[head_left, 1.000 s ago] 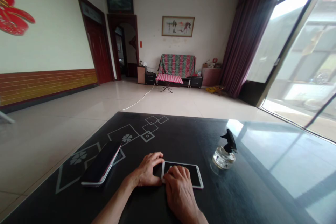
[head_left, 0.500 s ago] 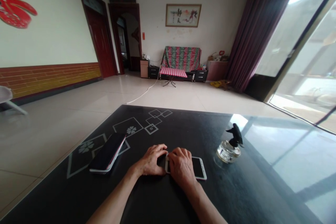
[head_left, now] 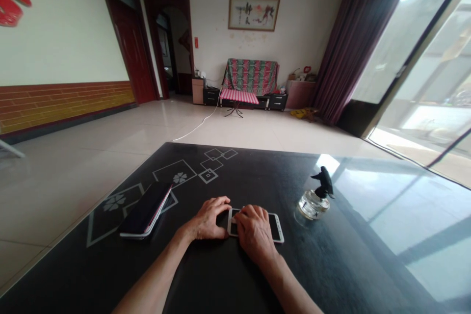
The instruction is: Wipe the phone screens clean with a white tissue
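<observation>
A white-framed phone (head_left: 275,227) lies face up on the black glass table (head_left: 228,274). My left hand (head_left: 208,218) rests at its left end, fingers curled against the edge. Over the phone's left half lies my right hand (head_left: 254,231), fingers bent and pressing down on the screen. Both hands touch the phone, which stays flat on the table.
A second dark phone in a case (head_left: 145,210) lies to the left on the table's white square pattern. A glass ashtray with a black figure (head_left: 315,201) stands to the right. Beyond the table are tiled floor, a covered sofa (head_left: 250,77) and glass doors.
My hands stay on the phone. My right hand has slid toward the phone's left end, baring more of the screen's right side. The view has tilted and shifted slightly.
</observation>
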A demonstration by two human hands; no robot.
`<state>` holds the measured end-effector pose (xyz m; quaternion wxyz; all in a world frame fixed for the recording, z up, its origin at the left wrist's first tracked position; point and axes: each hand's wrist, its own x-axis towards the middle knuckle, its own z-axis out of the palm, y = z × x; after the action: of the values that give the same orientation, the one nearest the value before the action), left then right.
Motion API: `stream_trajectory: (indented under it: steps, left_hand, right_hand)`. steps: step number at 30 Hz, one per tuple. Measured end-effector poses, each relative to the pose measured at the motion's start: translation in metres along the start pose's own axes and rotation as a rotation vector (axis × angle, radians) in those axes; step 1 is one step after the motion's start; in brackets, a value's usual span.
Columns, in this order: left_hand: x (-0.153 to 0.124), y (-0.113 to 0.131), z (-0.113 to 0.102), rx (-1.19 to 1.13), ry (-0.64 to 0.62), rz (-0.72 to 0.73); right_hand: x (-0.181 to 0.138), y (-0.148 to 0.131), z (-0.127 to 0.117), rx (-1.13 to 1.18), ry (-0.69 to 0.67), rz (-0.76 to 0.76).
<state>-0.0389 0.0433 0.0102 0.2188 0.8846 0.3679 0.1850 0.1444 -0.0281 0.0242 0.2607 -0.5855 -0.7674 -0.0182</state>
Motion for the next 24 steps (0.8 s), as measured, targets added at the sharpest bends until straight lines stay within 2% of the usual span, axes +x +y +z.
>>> stream_trajectory:
  steps: [5, 8, 17, 24]
  left_hand:
    - [-0.001, 0.001, -0.003, -0.005, -0.009, -0.001]
    - [-0.001, 0.003, -0.004, -0.007, -0.029, -0.015]
    - [-0.001, 0.014, 0.003, 0.023, -0.01, -0.001]
    - [0.001, 0.033, 0.01, 0.044, 0.02, 0.022]
  right_hand:
    - [0.003, 0.03, -0.005, -0.09, 0.038, 0.1]
    - [-0.005, 0.043, -0.009, -0.12, 0.095, 0.108]
    - [-0.013, 0.043, -0.007, -0.083, 0.165, 0.086]
    - [-0.011, 0.045, -0.011, -0.07, 0.2, 0.132]
